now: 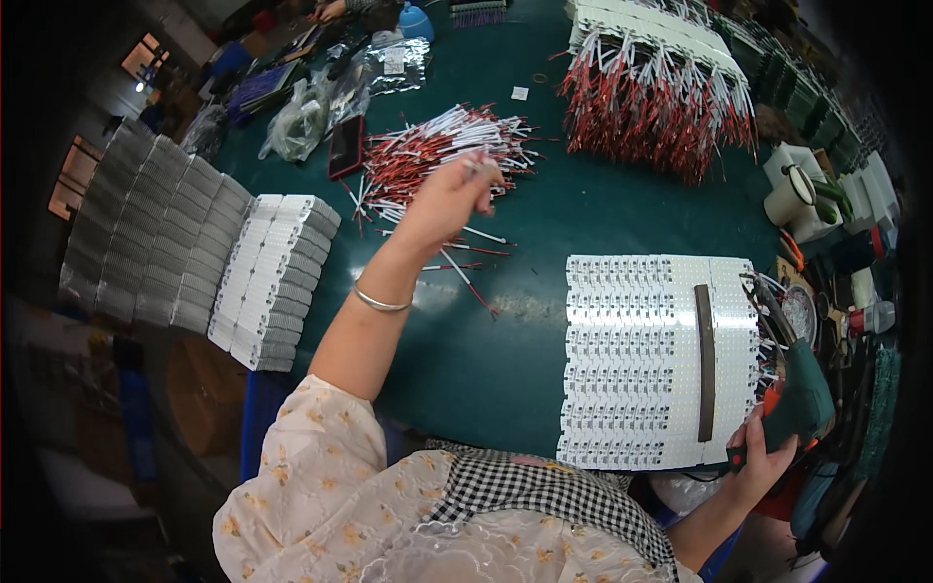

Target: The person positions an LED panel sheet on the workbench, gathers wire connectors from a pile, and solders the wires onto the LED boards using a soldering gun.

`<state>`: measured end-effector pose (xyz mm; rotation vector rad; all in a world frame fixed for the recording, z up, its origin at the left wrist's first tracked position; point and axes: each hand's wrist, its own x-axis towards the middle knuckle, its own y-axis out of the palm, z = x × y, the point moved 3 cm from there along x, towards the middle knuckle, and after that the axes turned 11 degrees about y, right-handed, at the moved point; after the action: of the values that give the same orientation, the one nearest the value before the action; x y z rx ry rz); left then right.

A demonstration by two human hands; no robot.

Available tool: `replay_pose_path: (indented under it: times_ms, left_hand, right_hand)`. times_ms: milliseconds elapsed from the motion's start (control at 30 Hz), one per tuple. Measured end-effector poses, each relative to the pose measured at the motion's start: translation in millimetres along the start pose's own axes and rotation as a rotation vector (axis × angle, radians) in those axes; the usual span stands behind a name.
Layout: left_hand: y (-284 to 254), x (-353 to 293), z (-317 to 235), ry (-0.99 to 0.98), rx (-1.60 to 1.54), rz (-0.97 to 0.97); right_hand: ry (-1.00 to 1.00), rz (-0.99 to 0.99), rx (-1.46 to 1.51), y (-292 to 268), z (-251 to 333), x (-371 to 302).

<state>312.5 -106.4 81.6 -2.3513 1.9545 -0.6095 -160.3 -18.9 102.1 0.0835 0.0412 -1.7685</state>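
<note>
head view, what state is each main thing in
Left hand, fingers curled, over loose wires
Loose wires, heaped
Right hand, gripping green tool
Green tool, held
White boards, laid in rows
Brown strip, lying on white boards
Phone, screen dark
Clear bag, crumpled
Left boards, stacked

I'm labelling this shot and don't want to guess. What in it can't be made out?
All in the head view:
- Whether the left hand pinches a wire: its fingertips are blurred.
- How many wires are in the red-and-white wire pile: they overlap one another.
- Part of the green tool: the right hand covers it.
- The co-worker's arm beyond the hand: cut off by the upper edge.
</note>
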Motion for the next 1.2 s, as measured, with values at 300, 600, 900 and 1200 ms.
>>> replay_pose_path:
  times_ms: [300,600,900,1200]
  left_hand:
    - [13,-21,55,0.02,0.855,0.33]
    - [-9,-36,-27,0.481,0.556,-0.373]
    - [-172,-69,54,-0.175,1.112,-0.468]
    - [-176,-40,101,-0.347,1.135,-0.372]
  right_hand:
    - [-0.017,-0.082,-0.081,-12,-5,7]
    - [-0.06,-0.025,-0.111,-14,4,14]
    - [-0.09,-0.121,-0.094,-29,8,18]
    - [-0.089,-0.027,-0.077,-18,4,12]
